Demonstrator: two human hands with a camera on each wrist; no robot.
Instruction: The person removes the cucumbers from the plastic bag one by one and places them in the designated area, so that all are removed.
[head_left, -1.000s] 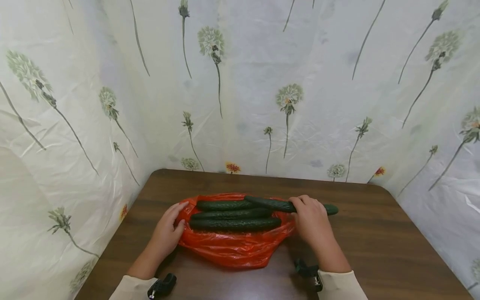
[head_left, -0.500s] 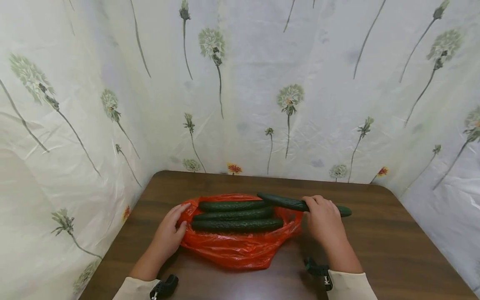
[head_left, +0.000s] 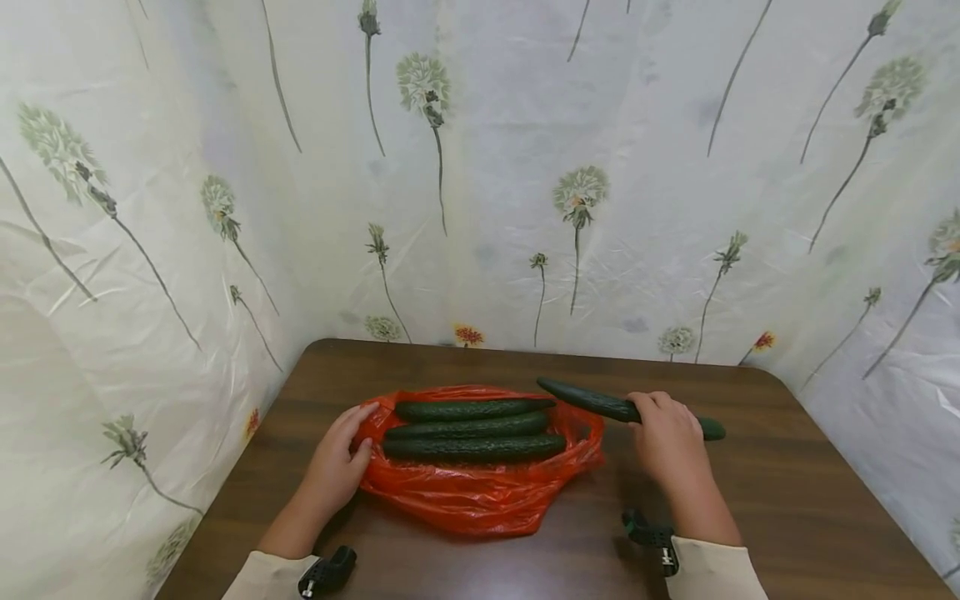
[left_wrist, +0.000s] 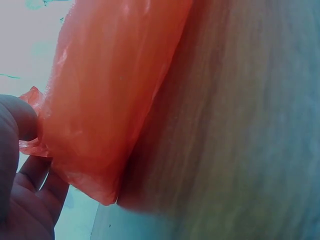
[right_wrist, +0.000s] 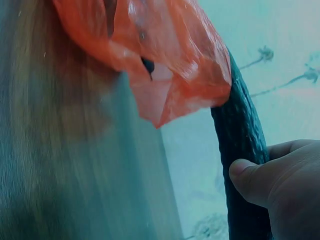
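In the head view a red plastic bag [head_left: 465, 500] lies spread on the table, with three dark green cucumbers [head_left: 474, 450] side by side in its opening. My left hand [head_left: 339, 458] holds the bag's left edge; in the left wrist view, thumb and fingers pinch the thin red film [left_wrist: 100, 110]. A fourth cucumber [head_left: 592, 400] is gripped by my right hand [head_left: 670, 437], just right of the bag. It slants, with its left end higher and over the bag's back right rim. The right wrist view shows my thumb [right_wrist: 245, 172] across this cucumber [right_wrist: 240, 125].
The brown wooden table [head_left: 772, 492] extends to both sides and in front of the bag. Behind it hangs a pale curtain [head_left: 495, 183] printed with dandelions, which also encloses both sides. Black wrist mounts [head_left: 327, 571] sit at both cuffs.
My right hand has drawn the fourth cucumber rightward, off the others, and its left end has risen. The left hand stays on the bag's edge.
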